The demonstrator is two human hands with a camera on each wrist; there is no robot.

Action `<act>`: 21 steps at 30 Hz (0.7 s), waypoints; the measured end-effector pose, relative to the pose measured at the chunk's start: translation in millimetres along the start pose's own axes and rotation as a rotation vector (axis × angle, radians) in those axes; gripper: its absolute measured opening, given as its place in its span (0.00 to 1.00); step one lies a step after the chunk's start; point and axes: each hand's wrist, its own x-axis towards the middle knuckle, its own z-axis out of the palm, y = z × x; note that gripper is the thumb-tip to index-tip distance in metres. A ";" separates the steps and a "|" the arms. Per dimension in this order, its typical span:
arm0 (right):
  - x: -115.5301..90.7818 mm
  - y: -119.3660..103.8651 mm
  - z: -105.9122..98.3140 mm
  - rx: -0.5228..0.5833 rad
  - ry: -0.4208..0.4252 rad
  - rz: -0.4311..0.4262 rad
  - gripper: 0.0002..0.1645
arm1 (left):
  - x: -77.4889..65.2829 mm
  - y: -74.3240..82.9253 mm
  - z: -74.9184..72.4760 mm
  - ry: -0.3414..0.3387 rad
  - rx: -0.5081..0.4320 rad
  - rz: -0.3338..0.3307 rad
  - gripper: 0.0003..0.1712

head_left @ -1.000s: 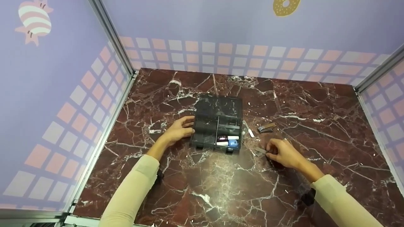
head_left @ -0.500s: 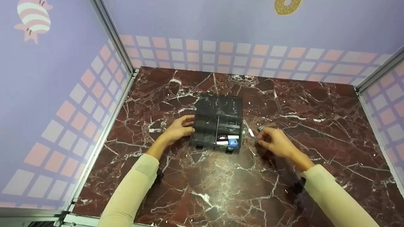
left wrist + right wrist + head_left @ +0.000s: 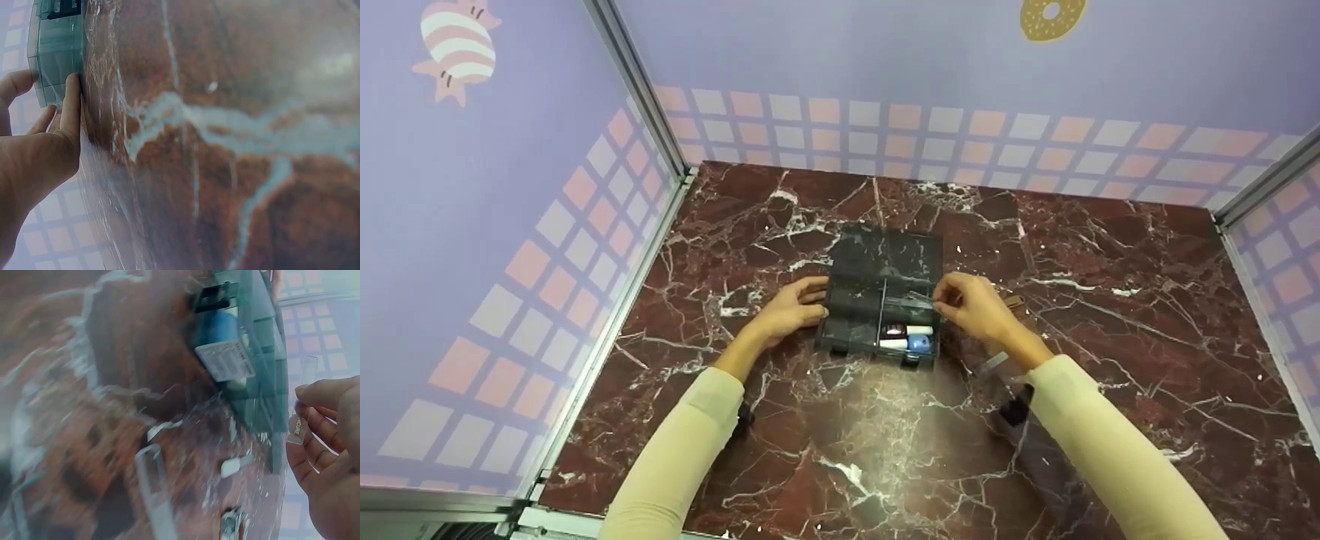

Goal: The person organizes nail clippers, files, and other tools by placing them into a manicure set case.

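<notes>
A dark see-through box (image 3: 855, 330) stands on the marble-look table, its lid (image 3: 889, 251) folded back. My left hand (image 3: 791, 309) touches the box's left side with thumb and fingers spread along it. At the opposite side, my right hand (image 3: 973, 304) is raised at the right edge. It pinches a clear flat strip (image 3: 306, 379), with lettering ending in "CURE", between thumb and fingers. Inside the right front compartment lie a dark nail polish bottle (image 3: 895, 330) and a blue nail polish bottle (image 3: 919, 343), both white-capped. Behind them sits a clear flat piece (image 3: 907, 303).
Another clear strip with a frosted part (image 3: 154, 489) lies on the table below my right forearm. A white-handled small tool (image 3: 236, 466) and a nail clipper (image 3: 230, 523) lie right of the box. Patterned walls (image 3: 885, 135) enclose the table.
My right hand has moved left and away from me, from the table beside the strip to the box's right edge. My left hand has stayed at the box.
</notes>
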 end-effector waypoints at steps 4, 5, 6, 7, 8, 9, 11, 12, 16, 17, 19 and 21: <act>11.4 -3.8 5.6 0.003 -0.018 -0.008 0.06 | 0.1 -0.2 -0.4 0.003 0.019 -0.008 0.40; 13.6 -4.5 6.8 0.004 -0.023 -0.007 0.05 | 0.1 -0.2 -0.4 0.004 0.024 -0.008 0.40; 15.5 -5.0 7.9 0.005 -0.027 -0.002 0.05 | 0.5 -0.1 -0.1 0.002 0.018 -0.006 0.40; 17.3 -5.4 8.9 0.005 -0.029 0.004 0.05 | 0.6 0.1 0.1 0.001 0.014 -0.005 0.41; 18.8 -5.7 9.8 0.007 -0.032 0.010 0.05 | 0.9 0.1 0.3 0.002 0.009 -0.005 0.41; 20.2 -5.9 10.7 0.008 -0.034 0.015 0.05 | 1.1 0.3 0.5 0.004 0.007 -0.005 0.41; 22.2 -6.0 11.9 0.009 -0.039 0.025 0.05 | 1.4 0.4 1.0 0.006 0.001 -0.004 0.41; 22.9 -5.9 12.2 0.008 -0.039 0.028 0.05 | 1.5 0.3 1.2 0.007 -0.003 -0.004 0.41; 22.6 -5.3 11.5 0.008 -0.033 0.039 0.05 | 1.5 0.1 1.3 0.006 -0.023 0.000 0.41; 21.6 -5.0 10.5 0.005 -0.027 0.038 0.06 | 1.4 0.1 1.3 0.003 -0.022 0.002 0.41; 18.3 -4.2 7.4 0.001 -0.012 0.027 0.09 | 1.0 0.4 1.0 0.001 -0.018 0.005 0.41; 13.4 -2.5 2.8 -0.004 0.002 0.014 0.10 | 0.4 0.5 0.1 0.000 -0.010 0.006 0.41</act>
